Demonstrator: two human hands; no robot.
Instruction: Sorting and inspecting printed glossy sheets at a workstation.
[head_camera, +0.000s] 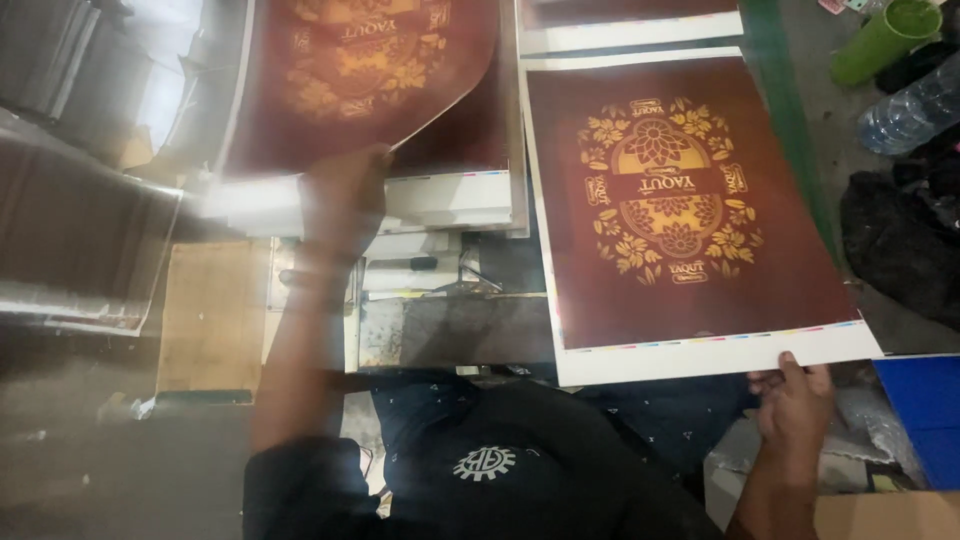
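My left hand (343, 200) grips the lower edge of a dark red printed sheet (360, 75) with a gold floral design, lifting it so it curls above a stack of similar sheets (450, 190). My right hand (795, 400) holds the near white margin of a second dark red sheet (690, 210) with the same gold ornament, lying flat to the right. A colour strip runs along that sheet's near edge.
A green cup (880, 40) and a clear plastic bottle (910, 110) lie at the far right beside a black bag (900, 240). A blue box (925, 410) sits near right. A brown board (210, 315) and grey machine surfaces (80, 230) lie left.
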